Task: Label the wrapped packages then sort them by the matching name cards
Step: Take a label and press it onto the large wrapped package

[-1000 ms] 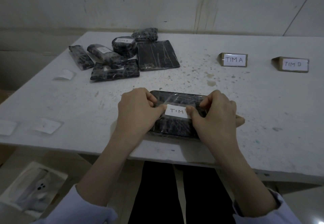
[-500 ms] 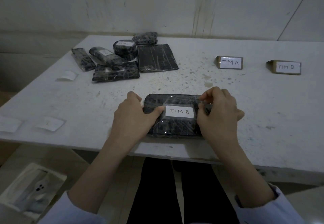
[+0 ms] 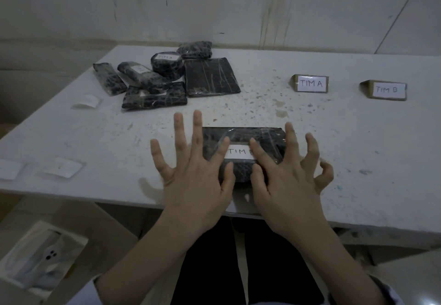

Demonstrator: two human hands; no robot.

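Fingers [image 3: 178, 135] spread wide, gripping nothing; left hand [image 3: 193, 176] and right hand [image 3: 286, 183] seem to be pressing the label [image 3: 238, 152] flat on the package [image 3: 265, 136], by the table's [image 3: 95, 137] near edge.

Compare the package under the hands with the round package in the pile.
The near package is a flat rectangle; the round package is a squat drum. The near package lies alone under the left hand and right hand; the round package sits untouched in the pile. Both have dark wrapping and a white label on top.
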